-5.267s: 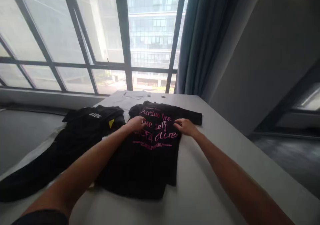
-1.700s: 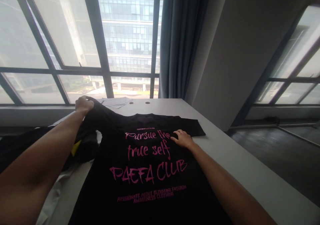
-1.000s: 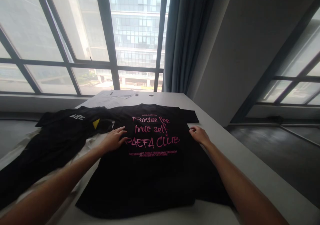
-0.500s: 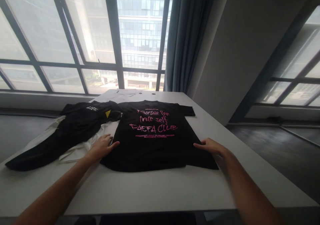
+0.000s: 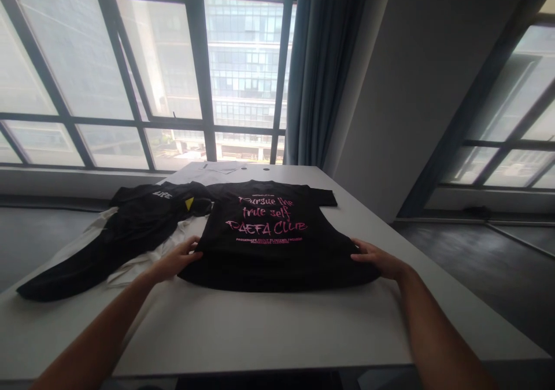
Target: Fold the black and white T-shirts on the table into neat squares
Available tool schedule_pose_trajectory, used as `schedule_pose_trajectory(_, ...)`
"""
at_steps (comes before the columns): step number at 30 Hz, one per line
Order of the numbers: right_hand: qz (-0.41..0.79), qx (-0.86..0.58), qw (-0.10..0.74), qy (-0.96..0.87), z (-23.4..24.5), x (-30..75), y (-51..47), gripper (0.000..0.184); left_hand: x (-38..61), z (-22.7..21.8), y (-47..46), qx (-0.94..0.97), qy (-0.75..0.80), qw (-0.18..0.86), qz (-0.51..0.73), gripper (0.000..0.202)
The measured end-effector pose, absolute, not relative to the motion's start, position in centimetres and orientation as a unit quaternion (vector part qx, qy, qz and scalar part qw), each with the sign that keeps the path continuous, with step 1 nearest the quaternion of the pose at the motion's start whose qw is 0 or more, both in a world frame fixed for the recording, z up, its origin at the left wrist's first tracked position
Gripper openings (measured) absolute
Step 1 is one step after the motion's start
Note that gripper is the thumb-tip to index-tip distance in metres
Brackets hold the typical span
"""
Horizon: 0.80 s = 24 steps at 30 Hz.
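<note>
head cam's got your left hand [image 5: 178, 258] and right hand [image 5: 381, 261] each pinching a side edge of the black tee [image 5: 269, 265] near its hem, pink lettering [image 5: 269, 213] up. it's spread on the desk [image 5: 260, 332], right beside another black garment [image 5: 130, 219] with white cloth [image 5: 147, 257] under it.

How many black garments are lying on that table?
2: the pink-lettered garment, laid out between the left hand and right hand, and the white-lettered garment, rumpled to the left, with white cloth showing at its edges. Its folds could hide another.
</note>
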State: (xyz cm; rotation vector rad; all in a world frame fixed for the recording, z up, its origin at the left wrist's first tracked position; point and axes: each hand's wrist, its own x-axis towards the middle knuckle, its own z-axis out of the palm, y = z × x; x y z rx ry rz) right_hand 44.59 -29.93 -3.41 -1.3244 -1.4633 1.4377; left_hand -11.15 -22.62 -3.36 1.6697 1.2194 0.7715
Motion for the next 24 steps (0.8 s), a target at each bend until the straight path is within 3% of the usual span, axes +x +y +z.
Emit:
schedule_pose_trajectory(5, 0.527, -0.537, 0.395, -0.527, -3.2, 45.5, -29.8, 0.06, -11.8, -2.7, -23.1, 0.594, 0.5, 0.573, 0.262, 0.072)
schedule_pose_trajectory(9, 0.542, -0.576, 0.33, -0.516, -4.0, 45.7, -29.9, 0.058, -12.9, -2.5, -23.3, 0.61, 0.536, 0.551, 0.192, 0.085)
schedule_pose_trajectory(12, 0.449, -0.67, 0.305, -0.506, -5.1, 46.5, -29.0, 0.059, -13.9, -2.9, -23.1, 0.63, 0.557, 0.529, 0.116, 0.097)
schedule_pose_trajectory(15, 0.254, -0.744, 0.361, -0.502, -5.4, 47.7, -27.1, 0.05, -14.5, -3.4, -21.9, 0.636, 0.588, 0.495, 0.074, 0.091)
schedule_pose_trajectory(17, 0.187, -0.751, 0.377, -0.508, -4.9, 48.2, -25.3, 0.042, -14.4, -3.3, -20.1, 0.64, 0.615, 0.455, 0.074, 0.083)
schedule_pose_trajectory(24, 0.186, -0.741, 0.266, -0.588, -3.3, 46.4, -17.9, 0.035, -11.9, -1.1, -8.5, 0.658, 0.654, 0.325, 0.182, 0.061)
